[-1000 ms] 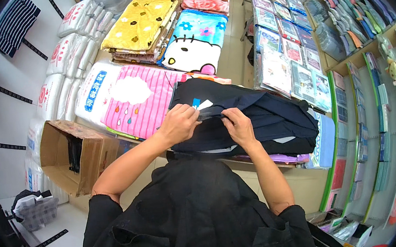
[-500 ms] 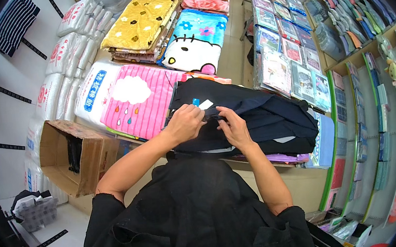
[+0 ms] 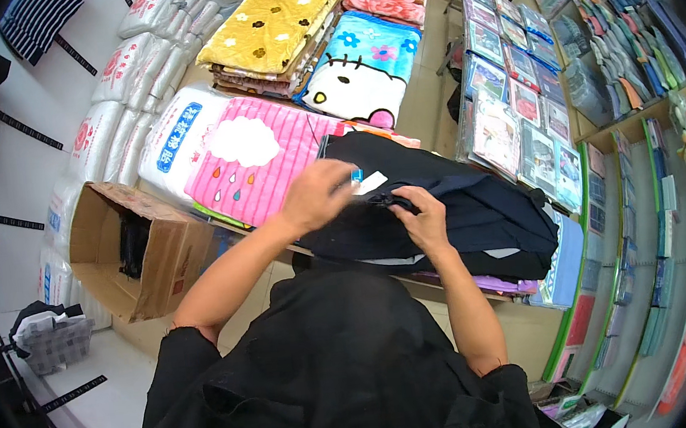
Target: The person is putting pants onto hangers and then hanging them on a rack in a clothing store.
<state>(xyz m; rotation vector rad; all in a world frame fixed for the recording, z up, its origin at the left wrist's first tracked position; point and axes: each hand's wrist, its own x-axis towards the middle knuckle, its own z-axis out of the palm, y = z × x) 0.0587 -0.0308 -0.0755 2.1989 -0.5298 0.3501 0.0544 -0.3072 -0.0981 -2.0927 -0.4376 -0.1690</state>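
Dark navy and black garments (image 3: pixel 476 208) lie spread in a pile across the table in front of me. My right hand (image 3: pixel 425 220) pinches a bunched fold of the dark garment between thumb and fingers. Beside that fold are a white tag (image 3: pixel 371 183) and a small blue tag (image 3: pixel 356 176). My left hand (image 3: pixel 318 195) hovers at the garment's left end, close to the blue tag. Motion smears its fingers, so whether they hold anything cannot be made out.
Left of the garments lies a pink striped folded blanket (image 3: pixel 245 161); yellow (image 3: pixel 270 34) and blue (image 3: pixel 365 65) blankets are stacked behind. An open cardboard box (image 3: pixel 173 265) stands by my left arm. Packaged goods (image 3: pixel 532 140) fill a display at right, beside shelving.
My left hand has come off the fold and moved up and slightly left, leaving the tags more exposed. My right hand still pinches the garment. The whole view has shifted slightly.
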